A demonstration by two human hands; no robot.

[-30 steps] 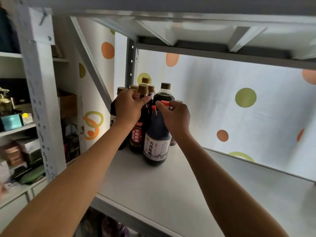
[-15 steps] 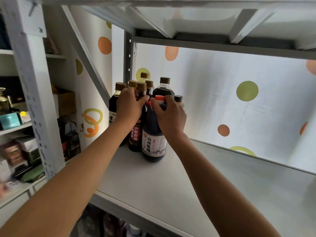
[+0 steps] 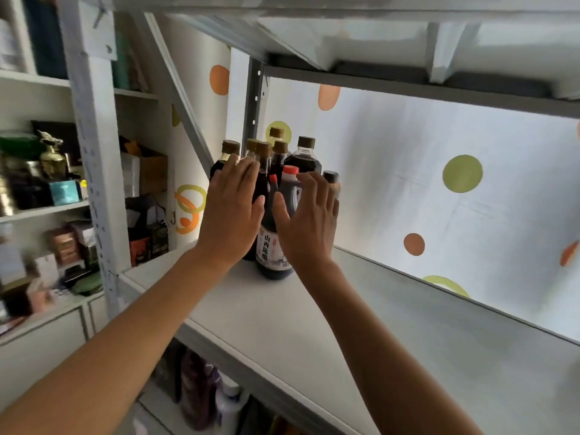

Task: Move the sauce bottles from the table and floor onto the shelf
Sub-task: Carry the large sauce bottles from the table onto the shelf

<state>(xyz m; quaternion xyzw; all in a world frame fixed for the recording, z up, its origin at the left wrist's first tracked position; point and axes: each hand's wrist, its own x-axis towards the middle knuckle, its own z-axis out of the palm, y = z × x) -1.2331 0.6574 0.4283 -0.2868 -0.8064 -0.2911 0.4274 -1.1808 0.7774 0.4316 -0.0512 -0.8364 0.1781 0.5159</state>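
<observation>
Several dark sauce bottles with brown caps point(image 3: 263, 158) stand clustered at the back left corner of the white shelf board point(image 3: 314, 324). In front of them stands a red-capped dark bottle with a white label point(image 3: 272, 254). My left hand point(image 3: 230, 211) is spread with straight fingers against the brown-capped bottles. To the right of the red-capped bottle, my right hand point(image 3: 309, 221) is also spread with fingers straight, close against it, gripping nothing. A small dark-capped bottle point(image 3: 332, 180) peeks out behind my right fingers.
A grey upright post point(image 3: 252, 105) and a diagonal brace point(image 3: 179, 98) frame the corner. A spotted sheet point(image 3: 439, 189) backs the shelf. Cluttered shelves with boxes point(image 3: 62, 189) stand at the left. More bottles point(image 3: 201, 387) sit on the level below.
Both hands have let go of the bottle necks and opened flat. The view has shifted closer and slightly left.
</observation>
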